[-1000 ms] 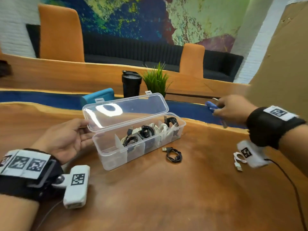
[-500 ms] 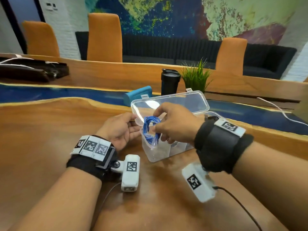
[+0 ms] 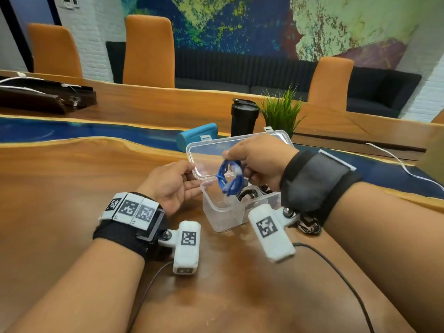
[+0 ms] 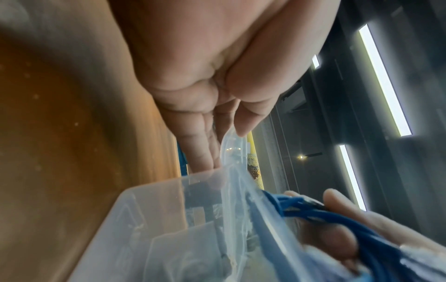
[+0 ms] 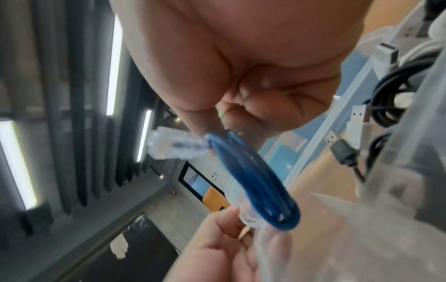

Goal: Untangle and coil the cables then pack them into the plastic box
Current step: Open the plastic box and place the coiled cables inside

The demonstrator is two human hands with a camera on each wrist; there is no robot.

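A clear plastic box (image 3: 217, 218) stands open on the wooden table, its lid (image 3: 209, 150) tilted back. My left hand (image 3: 195, 178) pinches the lid's left end between thumb and fingers (image 4: 205, 150). My right hand (image 3: 236, 165) pinches a coiled blue cable (image 3: 229, 180) with a clear plug (image 5: 173, 146) and holds it just above the box's left end compartment. The coil's lower part hangs at rim height. Black cables (image 5: 391, 91) and white USB plugs (image 5: 357, 118) lie in the compartments further right. My right wrist hides most of the box.
A black coiled cable (image 3: 310, 225) lies on the table under my right wrist. Behind the box stand a teal case (image 3: 197, 138), a black tumbler (image 3: 243, 118) and a small plant (image 3: 281, 111). A white cord (image 3: 408, 170) runs off right. Dark bags (image 3: 36, 97) lie far left.
My right hand carried the blue cable from the table's far right to above the box's left end and now holds it there. My left hand has stayed on the lid.
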